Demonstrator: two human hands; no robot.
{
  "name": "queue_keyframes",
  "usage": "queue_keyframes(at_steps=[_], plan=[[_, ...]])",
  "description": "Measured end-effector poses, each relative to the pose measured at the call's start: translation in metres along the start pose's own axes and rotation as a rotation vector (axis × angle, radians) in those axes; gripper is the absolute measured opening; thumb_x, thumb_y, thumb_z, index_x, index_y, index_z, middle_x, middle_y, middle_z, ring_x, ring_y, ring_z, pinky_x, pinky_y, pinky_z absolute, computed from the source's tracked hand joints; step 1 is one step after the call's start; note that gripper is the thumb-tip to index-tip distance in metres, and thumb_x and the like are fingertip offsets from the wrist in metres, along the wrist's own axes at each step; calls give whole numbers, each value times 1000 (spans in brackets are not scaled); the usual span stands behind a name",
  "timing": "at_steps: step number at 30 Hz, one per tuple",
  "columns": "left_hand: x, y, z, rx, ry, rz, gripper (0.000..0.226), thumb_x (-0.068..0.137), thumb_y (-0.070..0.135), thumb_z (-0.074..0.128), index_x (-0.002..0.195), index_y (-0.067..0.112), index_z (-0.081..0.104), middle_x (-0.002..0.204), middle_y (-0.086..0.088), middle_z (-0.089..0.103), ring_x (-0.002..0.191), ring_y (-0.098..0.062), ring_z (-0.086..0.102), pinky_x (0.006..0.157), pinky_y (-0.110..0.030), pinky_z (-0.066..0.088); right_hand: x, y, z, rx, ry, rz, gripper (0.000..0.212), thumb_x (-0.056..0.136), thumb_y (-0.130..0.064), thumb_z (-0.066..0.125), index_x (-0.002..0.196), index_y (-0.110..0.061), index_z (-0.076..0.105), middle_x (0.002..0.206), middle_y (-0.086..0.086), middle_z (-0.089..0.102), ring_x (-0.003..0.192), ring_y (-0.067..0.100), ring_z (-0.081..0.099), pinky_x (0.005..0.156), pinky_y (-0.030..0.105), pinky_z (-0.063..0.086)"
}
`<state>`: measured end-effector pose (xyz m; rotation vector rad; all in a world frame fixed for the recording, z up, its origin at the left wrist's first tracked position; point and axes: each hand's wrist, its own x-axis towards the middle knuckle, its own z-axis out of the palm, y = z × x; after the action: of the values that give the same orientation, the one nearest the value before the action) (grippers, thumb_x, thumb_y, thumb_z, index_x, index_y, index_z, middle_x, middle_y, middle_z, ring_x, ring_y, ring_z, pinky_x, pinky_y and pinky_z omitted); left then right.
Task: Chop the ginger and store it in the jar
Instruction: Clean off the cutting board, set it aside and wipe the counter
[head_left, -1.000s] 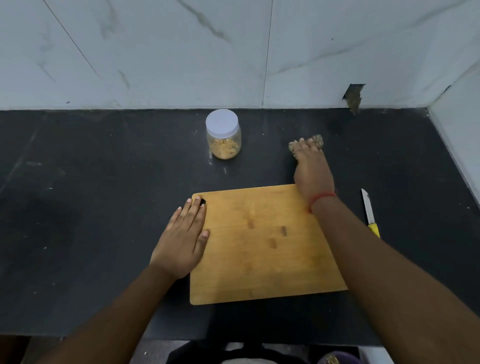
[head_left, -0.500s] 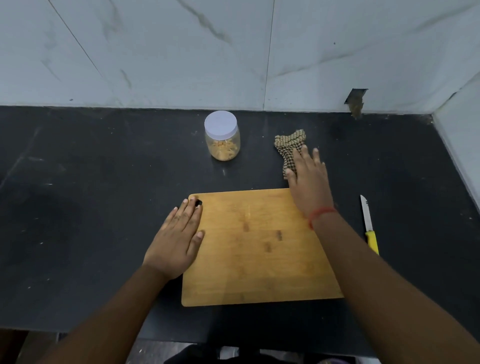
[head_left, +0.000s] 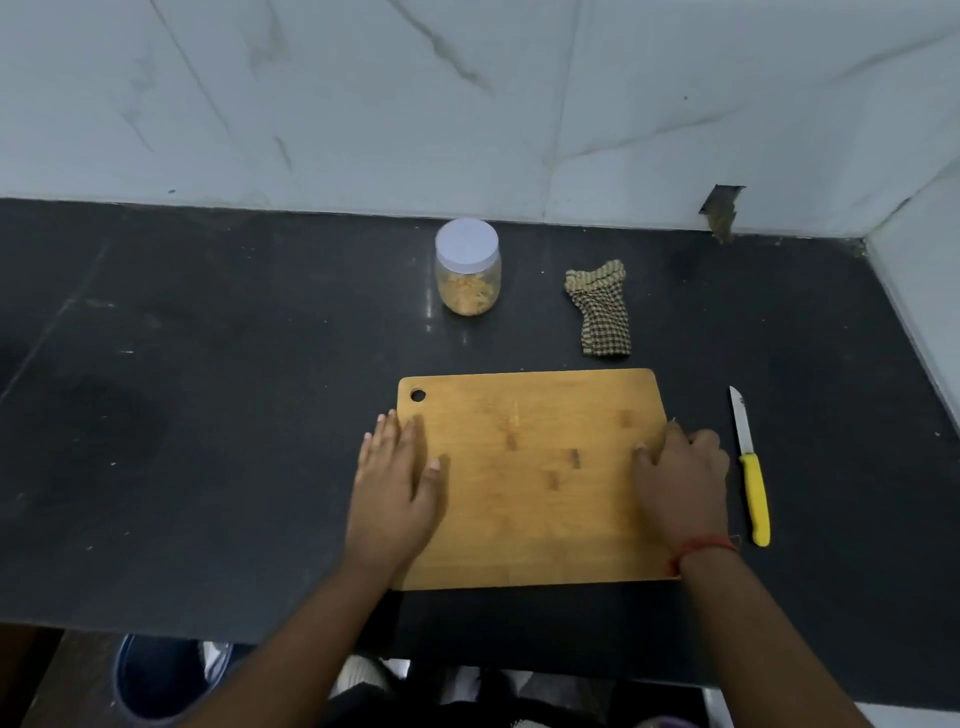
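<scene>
A bare wooden cutting board (head_left: 530, 467) lies on the black counter (head_left: 208, 415). My left hand (head_left: 397, 488) rests flat on the board's left edge, fingers straight. At the board's right edge my right hand (head_left: 680, 483) lies with its thumb on the wood and its fingers bent over the edge. Behind the board stands a clear jar (head_left: 468, 267) with a white lid on, holding chopped ginger. A knife (head_left: 750, 467) with a yellow handle lies right of the board, blade pointing away from me.
A checked cloth (head_left: 601, 309) lies crumpled behind the board's right corner. A white marble wall closes the back and the right side. The counter's front edge runs below my forearms, with a blue tub (head_left: 156, 680) on the floor beneath.
My right hand let go of the cloth and drew back to the board's right edge. My left hand slid a little down the left edge, uncovering the board's hanging hole.
</scene>
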<state>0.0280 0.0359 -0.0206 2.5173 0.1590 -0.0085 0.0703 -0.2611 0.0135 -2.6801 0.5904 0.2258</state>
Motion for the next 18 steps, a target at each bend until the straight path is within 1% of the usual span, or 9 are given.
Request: queue_keyframes(at_steps=[2,4,6,9,11,13,16,18], plan=[[-2,7,-8,-227,6,-118,66,102,54,36,159,25,22,167,4,6,151,-8,-2,124,-35,5,-5,-17,-2,56,-27,51,52,95,-33,45,142,-12,41,130,13,35,121,32,35,103,47,38],[-3,1,-26,-461,20,-188,59,105,42,46,158,30,23,167,10,11,152,-5,7,123,-33,14,-10,-34,-5,93,-64,67,55,94,-32,45,146,-14,37,134,14,33,125,35,31,105,49,35],[-4,-16,-50,-567,49,-212,57,105,35,48,157,33,26,165,14,18,149,0,16,121,-29,17,-17,-58,-5,109,-111,61,57,95,-33,44,149,-17,33,137,14,31,127,35,29,106,48,33],[-6,-55,-93,-588,102,-250,55,105,35,49,156,34,29,163,15,23,147,1,20,119,-26,19,-36,-111,8,103,-166,1,59,96,-34,44,150,-18,30,138,12,29,128,33,28,106,46,32],[-17,-94,-128,-594,164,-289,55,104,37,49,156,36,31,163,15,24,147,0,21,116,-24,19,-56,-159,27,108,-189,-80,57,95,-33,43,149,-17,32,137,12,31,128,33,29,106,45,32],[-25,-123,-151,-588,205,-327,54,104,37,50,155,35,33,163,14,24,147,-1,21,115,-23,18,-69,-194,41,115,-203,-123,55,95,-33,43,147,-16,36,135,12,32,126,32,31,105,44,33],[-49,-182,-194,-561,310,-408,53,104,38,51,155,35,35,164,12,25,148,-3,22,118,-27,19,-99,-266,76,114,-268,-225,48,92,-33,41,136,-16,46,128,9,34,120,31,34,103,45,35],[-63,-216,-218,-543,371,-464,53,104,37,50,155,34,35,164,10,23,149,-7,22,120,-31,19,-116,-313,100,80,-294,-277,47,90,-35,42,133,-16,49,125,8,35,118,31,35,102,51,36]])
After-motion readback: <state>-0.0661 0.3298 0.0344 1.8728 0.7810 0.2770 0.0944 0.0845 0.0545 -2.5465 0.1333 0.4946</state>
